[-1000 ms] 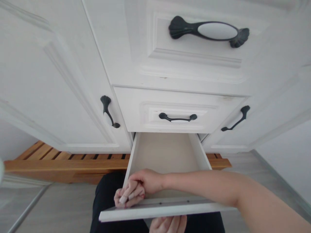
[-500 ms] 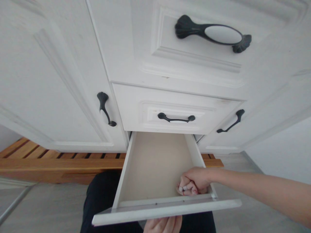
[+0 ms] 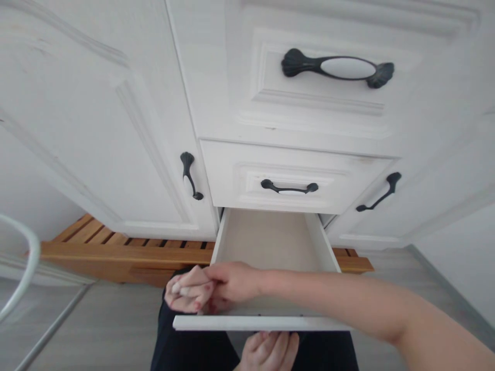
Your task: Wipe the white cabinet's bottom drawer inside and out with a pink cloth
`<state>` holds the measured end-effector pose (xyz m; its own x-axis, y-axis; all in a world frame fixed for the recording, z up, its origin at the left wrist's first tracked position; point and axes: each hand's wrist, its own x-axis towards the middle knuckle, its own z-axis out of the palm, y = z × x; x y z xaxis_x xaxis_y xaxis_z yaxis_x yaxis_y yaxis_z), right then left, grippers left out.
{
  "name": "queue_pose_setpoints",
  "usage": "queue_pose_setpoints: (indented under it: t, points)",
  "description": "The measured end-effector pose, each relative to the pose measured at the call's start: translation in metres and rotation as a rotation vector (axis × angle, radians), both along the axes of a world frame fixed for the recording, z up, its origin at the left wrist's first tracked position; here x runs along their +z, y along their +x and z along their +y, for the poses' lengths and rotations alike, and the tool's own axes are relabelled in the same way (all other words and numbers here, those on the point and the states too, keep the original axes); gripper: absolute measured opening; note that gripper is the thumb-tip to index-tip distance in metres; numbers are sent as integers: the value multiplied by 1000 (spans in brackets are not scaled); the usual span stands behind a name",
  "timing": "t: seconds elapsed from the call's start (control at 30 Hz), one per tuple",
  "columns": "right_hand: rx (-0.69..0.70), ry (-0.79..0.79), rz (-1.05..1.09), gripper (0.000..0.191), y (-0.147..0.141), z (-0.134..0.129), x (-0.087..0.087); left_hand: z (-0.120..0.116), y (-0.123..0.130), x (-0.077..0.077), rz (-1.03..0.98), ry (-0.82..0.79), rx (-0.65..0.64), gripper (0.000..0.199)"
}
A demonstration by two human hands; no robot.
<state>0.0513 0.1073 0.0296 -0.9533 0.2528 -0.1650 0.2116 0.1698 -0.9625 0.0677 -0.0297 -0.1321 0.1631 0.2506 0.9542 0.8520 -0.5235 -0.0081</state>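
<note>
A white drawer [image 3: 266, 237] is pulled out below the cabinet, its bottom bare where it shows. My right hand [image 3: 235, 282] is closed on a crumpled pale pink cloth [image 3: 191, 291] with reddish spots. That cloth lies over the left side wall near the front corner and bulges outside it. My forearm crosses above the drawer and hides part of its inside. Under the drawer's front panel [image 3: 251, 323], my left hand [image 3: 270, 351] has its fingers curled against the outer face; any handle there is hidden.
Above the open drawer is a closed drawer with a black handle [image 3: 290, 187]; a larger handle [image 3: 340, 67] sits higher. Cabinet doors flank it. A slatted wooden bench [image 3: 127, 253] runs underneath. A white curved bar [image 3: 31, 252] stands at far left. My knees are under the drawer.
My right hand has carried the cloth from the drawer's front right corner across to the left side wall. The view has shifted slightly. My left hand stays at the front panel.
</note>
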Motion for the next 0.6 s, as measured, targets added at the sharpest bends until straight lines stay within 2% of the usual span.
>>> queue_pose_setpoints:
  t: [0.07,0.1,0.17,0.23,0.3,0.37,0.5,0.6]
  points:
    - [120,33,-57,35,-16,1,-10,-2,-4,2,40,-39,-16,27]
    - [177,2,-86,31,-18,3,-15,-2,-6,4,63,-57,-28,27]
    - [245,-151,-141,26,-9,9,-22,-2,-9,9,99,-75,-41,27]
    - [248,-331,-181,32,10,13,-23,-1,-12,12,114,-54,-48,29]
    - [185,-462,-161,38,33,13,-17,0,-12,12,104,-34,-37,28]
    - [116,-503,-69,34,56,11,-5,-1,-12,8,120,-39,-27,27]
    - [69,-347,16,26,103,9,18,-5,-9,-5,145,-81,4,21]
    - [6,-386,-126,13,149,10,28,-4,-6,-6,81,-72,1,23]
